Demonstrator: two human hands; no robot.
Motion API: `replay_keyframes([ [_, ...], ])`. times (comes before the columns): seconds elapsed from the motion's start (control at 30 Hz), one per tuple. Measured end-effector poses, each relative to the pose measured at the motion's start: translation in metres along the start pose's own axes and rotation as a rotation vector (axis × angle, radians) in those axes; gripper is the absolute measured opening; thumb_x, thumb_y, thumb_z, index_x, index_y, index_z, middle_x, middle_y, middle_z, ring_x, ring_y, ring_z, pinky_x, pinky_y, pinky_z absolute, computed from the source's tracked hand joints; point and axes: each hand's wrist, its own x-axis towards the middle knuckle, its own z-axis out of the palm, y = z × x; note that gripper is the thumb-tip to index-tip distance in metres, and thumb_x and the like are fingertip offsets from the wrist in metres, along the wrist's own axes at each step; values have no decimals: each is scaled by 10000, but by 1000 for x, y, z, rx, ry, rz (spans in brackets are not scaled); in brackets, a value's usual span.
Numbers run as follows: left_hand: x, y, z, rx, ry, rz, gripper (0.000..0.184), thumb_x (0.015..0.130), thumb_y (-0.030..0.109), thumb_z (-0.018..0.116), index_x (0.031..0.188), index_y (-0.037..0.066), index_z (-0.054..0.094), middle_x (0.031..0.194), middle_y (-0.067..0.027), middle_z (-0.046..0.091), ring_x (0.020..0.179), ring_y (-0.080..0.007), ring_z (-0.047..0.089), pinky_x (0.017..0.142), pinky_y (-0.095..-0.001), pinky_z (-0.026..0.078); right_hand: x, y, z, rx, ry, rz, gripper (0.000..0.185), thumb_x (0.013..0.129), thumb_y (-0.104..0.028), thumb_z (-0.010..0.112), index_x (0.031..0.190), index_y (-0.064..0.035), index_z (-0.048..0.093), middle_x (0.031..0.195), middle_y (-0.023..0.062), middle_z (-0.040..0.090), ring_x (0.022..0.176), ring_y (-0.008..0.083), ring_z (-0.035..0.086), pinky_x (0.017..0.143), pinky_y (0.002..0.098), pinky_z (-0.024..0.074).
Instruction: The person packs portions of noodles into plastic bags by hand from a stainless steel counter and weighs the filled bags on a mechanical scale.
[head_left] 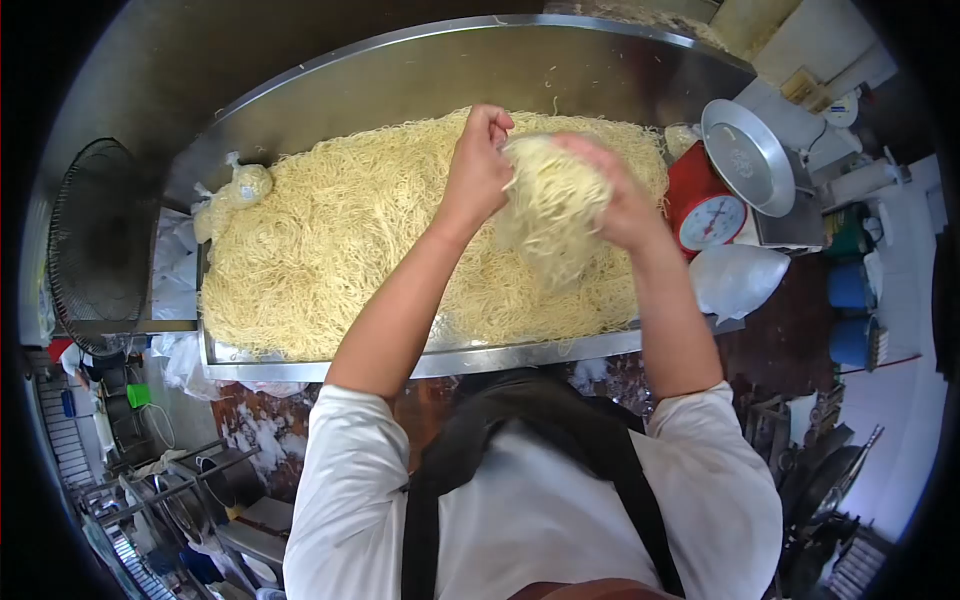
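Observation:
A thick layer of pale yellow noodles [330, 220] covers a long metal tray [300, 372]. Above it a clear plastic bag [530, 245] hangs between my hands, blurred by motion. Its upper part bulges with a clump of noodles [555, 185]. My left hand [484, 165] is closed, fingers curled, at the bag's left edge. On the other side my right hand [615, 195] wraps round the clump near the mouth of the bag; its fingers are smeared by motion.
A red scale [695, 195] with a round metal pan [748, 157] stands at the tray's right end, beside a white plastic bag [738, 280]. Tied bags of noodles [250, 184] rest at the left end. A high metal wall [480, 70] backs the tray. A fan [97, 245] stands far left.

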Motion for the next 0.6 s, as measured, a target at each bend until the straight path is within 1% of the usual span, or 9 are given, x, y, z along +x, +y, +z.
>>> replay_keyframes([
  [0.07,-12,4,-13,-612,-116,-311,224,831,-33,584,1024,57,514,778,14,478,699,-88,461,631,-225,383,1,5,12,-156,-53,106,717,707,30,723,1384,-45,498,1362,90,554,1247,184,523,1049,303,409],
  [0.13,-23,15,-23,-629,-119,-335,244,831,-50,577,1036,64,511,773,53,448,687,-45,399,614,-192,336,-2,26,21,-103,-35,167,756,668,189,544,1379,-65,511,1362,106,562,1291,202,504,1049,273,396],
  [0.17,-30,20,-26,-636,-121,-347,254,831,-58,573,1042,68,510,771,72,433,680,-24,368,605,-175,312,-2,33,25,-86,-60,163,785,654,197,514,1391,-71,502,1375,109,554,1304,205,492,1053,271,391],
  [0.2,-39,25,-28,-384,-166,-217,212,883,-35,567,1062,59,502,770,67,429,672,-22,365,600,-173,309,0,39,28,-72,-84,157,814,639,205,484,1403,-76,494,1388,113,545,1317,207,481,1057,270,385],
  [0.33,-57,35,-25,-123,38,-66,85,961,38,552,1035,34,511,743,55,466,648,-32,409,575,-205,347,10,63,34,-194,-179,63,853,616,217,423,1419,-67,476,1392,134,540,1338,222,461,1072,262,366],
  [0.43,-65,31,-34,197,32,312,80,939,17,565,1005,37,525,736,4,534,637,-86,482,573,-246,396,13,60,57,-79,-37,29,658,745,147,473,1369,-58,523,1344,147,569,1263,246,534,1037,282,424],
  [0.47,-70,47,-36,235,-138,494,138,881,-36,583,982,44,538,760,-67,586,623,-185,546,580,-300,443,20,72,62,313,9,169,562,796,83,498,1340,-51,537,1320,148,582,1209,247,565,1004,300,456],
  [0.5,-78,63,-36,232,-313,497,219,800,-82,600,957,63,550,766,-97,586,629,-263,565,575,-348,464,31,87,68,709,58,312,471,846,19,524,1312,-44,551,1295,148,594,1154,248,596,971,319,489],
  [0.6,-117,56,-20,194,-429,481,241,790,-63,616,976,81,561,809,-126,617,692,-320,608,601,-403,484,41,88,73,1330,118,435,335,944,-183,553,1244,-35,567,1212,130,625,993,232,651,857,363,561],
])
